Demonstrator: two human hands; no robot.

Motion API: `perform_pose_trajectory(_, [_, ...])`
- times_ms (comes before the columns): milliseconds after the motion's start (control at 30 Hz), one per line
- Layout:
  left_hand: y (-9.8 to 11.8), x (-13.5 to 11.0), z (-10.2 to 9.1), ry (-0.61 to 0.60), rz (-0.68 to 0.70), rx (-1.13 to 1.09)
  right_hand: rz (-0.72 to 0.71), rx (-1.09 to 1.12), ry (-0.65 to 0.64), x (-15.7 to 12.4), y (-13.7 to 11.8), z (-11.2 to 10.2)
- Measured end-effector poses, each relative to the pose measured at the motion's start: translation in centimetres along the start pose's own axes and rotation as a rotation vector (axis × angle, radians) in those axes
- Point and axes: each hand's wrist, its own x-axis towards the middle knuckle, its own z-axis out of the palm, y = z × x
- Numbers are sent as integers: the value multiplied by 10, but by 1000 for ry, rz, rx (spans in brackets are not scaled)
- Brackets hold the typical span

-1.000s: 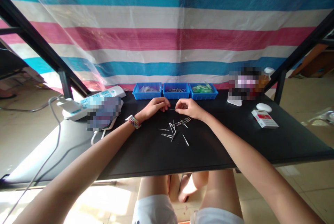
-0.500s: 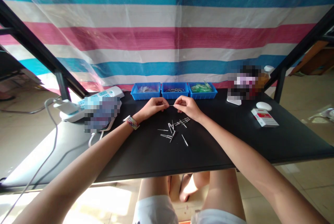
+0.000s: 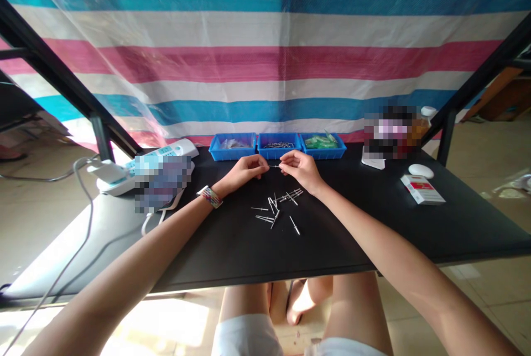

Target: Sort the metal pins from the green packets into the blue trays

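Between my two hands a thin silvery blind rivet (image 3: pixel 274 166) stretches level above the black table. My left hand (image 3: pixel 245 172), with a woven bracelet at its wrist, pinches the left end between thumb and fingers. The right end sits in the closed fingertips of my right hand (image 3: pixel 302 170). Just below the hands lies a loose scatter of several blind rivets (image 3: pixel 274 212). One single rivet (image 3: pixel 294 225) rests apart, nearer the table's front. The fingertips cover both ends of the held rivet.
Three blue bins stand along the back: one with clear bags (image 3: pixel 214 151), one with metal pieces (image 3: pixel 262 153), one with green packets (image 3: pixel 341 151). At left are a power strip (image 3: pixel 182 148) and cables; at right a small box (image 3: pixel 423 190) and a white oval object (image 3: pixel 421 171).
My right hand has shifted slightly right, away from the left, so more of the rivet's thin shank shows between them. The scattered rivets lie as before.
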Motion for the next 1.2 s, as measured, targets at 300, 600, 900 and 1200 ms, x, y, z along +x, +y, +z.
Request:
perform_pose_trajectory(300, [-2,0,-2,-23,-22,22,-96,-66,22,-3,0,1])
perform_pose_trajectory(600, [-2,1,-1,5,1,30,1,-37,-22,0,5,1])
perform_pose_trajectory(900, [-4,1,-1,8,11,7,22,-54,-78,-2,6,0])
perform_pose_trajectory(1200, [-2,0,-2,19,-5,-92,-202,-292,231,14,-18,-13])
